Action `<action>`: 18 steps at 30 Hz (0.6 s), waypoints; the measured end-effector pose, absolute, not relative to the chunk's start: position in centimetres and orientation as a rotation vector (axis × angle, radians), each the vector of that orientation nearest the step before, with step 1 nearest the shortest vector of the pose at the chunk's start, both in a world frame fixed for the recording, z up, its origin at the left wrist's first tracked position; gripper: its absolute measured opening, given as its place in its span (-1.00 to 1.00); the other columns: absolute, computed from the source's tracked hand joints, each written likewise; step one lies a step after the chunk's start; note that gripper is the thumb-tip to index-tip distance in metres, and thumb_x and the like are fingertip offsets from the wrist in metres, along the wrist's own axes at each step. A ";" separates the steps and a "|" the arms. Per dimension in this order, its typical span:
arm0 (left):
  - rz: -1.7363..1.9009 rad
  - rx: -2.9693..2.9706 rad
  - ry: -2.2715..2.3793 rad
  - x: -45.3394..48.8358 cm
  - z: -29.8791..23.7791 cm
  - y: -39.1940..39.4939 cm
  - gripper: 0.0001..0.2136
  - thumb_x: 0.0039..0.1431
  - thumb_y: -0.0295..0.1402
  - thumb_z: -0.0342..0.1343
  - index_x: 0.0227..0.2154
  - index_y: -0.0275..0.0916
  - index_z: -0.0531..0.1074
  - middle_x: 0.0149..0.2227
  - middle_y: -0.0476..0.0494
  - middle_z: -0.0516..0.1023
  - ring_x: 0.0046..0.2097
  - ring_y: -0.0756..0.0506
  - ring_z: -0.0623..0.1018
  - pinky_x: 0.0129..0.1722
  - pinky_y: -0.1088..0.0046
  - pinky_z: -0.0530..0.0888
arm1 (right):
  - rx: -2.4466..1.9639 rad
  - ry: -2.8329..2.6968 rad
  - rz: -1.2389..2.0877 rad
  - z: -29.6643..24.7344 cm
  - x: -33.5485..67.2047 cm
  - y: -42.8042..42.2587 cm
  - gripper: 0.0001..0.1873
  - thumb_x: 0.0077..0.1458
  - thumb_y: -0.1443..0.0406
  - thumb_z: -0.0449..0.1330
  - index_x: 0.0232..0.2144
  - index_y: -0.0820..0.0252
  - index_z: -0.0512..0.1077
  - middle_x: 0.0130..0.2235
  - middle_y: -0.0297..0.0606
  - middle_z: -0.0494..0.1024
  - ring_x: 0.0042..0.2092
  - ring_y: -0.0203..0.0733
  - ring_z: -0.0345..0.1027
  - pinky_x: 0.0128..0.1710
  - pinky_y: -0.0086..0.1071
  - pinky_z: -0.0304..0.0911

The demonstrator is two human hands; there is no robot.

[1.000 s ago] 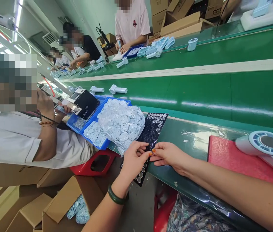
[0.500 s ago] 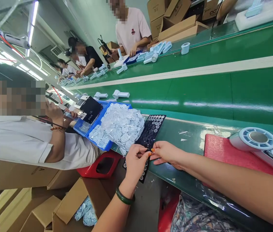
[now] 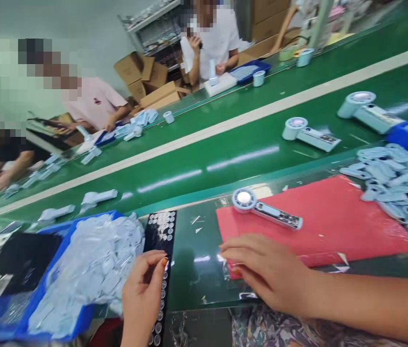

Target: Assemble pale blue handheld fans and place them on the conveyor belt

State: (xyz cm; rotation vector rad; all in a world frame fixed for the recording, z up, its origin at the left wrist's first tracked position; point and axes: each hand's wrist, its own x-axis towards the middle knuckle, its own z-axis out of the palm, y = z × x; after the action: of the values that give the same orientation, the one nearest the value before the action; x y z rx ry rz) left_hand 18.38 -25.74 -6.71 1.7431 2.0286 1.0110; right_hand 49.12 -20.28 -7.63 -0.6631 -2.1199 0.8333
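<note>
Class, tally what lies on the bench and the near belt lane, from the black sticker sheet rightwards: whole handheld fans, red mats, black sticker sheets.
Handheld fans: 3
Red mats: 1
Black sticker sheets: 1
Total: 5

There is one view, from a camera on the person's head, looking forward and down, tilted so the belt (image 3: 262, 130) slants across the picture. It sits close over the near table (image 3: 197, 270) edge, where both hands fill the bottom. Co-workers across the belt lie far off along the top.
</note>
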 end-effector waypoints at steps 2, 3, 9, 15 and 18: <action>0.967 1.958 1.819 22.0 -5.1 -23.0 -0.93 0.30 -0.34 0.13 -0.22 -0.09 0.51 -0.11 -0.01 0.53 -0.04 -0.05 0.52 -0.07 0.40 0.45 | -0.834 -2.091 0.483 -7.7 53.6 -20.2 -0.63 0.34 0.39 0.02 0.15 0.15 0.32 0.11 -0.14 0.46 0.13 -0.07 0.31 0.13 -0.12 0.26; 0.944 2.061 1.703 24.2 -4.4 -21.6 -0.91 0.31 -0.38 0.11 -0.21 -0.08 0.50 -0.09 -0.01 0.53 -0.03 -0.03 0.52 -0.05 0.41 0.45 | -0.953 -2.073 0.375 -8.1 55.3 -20.0 -0.62 0.35 0.35 0.04 0.18 0.15 0.30 0.13 -0.10 0.43 0.15 -0.03 0.28 0.14 -0.08 0.25; 0.816 2.455 1.218 35.1 -4.1 -13.7 -0.84 0.29 -0.53 0.08 -0.20 -0.17 0.49 -0.01 -0.11 0.50 0.08 -0.09 0.46 0.11 0.26 0.43 | -1.316 -2.121 0.413 -11.7 58.5 -17.9 -0.53 0.38 0.28 0.04 0.29 0.13 0.18 0.20 -0.09 0.37 0.17 0.08 0.26 0.15 0.05 0.25; 0.538 2.556 1.148 37.5 -5.0 -10.1 -0.87 0.29 -0.55 0.05 -0.26 -0.23 0.47 0.02 -0.19 0.48 0.19 -0.19 0.38 0.22 0.07 0.38 | -1.287 -2.099 0.520 -12.8 58.7 -17.3 -0.50 0.38 0.35 -0.01 0.32 0.03 0.12 0.17 -0.19 0.41 0.09 0.02 0.29 0.07 0.02 0.27; 0.487 2.545 1.168 37.7 -4.9 -9.8 -0.87 0.30 -0.54 0.04 -0.29 -0.23 0.45 0.01 -0.20 0.48 0.20 -0.20 0.38 0.22 0.04 0.39 | -1.278 -2.101 0.521 -12.8 58.9 -17.2 -0.50 0.38 0.35 0.00 0.32 0.04 0.12 0.16 -0.19 0.41 0.09 0.02 0.28 0.07 0.01 0.26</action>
State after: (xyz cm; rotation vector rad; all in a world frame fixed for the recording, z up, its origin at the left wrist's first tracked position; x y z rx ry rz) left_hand 37.73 -9.77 -4.90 2.5448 1.1682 0.4867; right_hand 58.91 -17.24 -12.80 -1.2782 -2.1011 0.5210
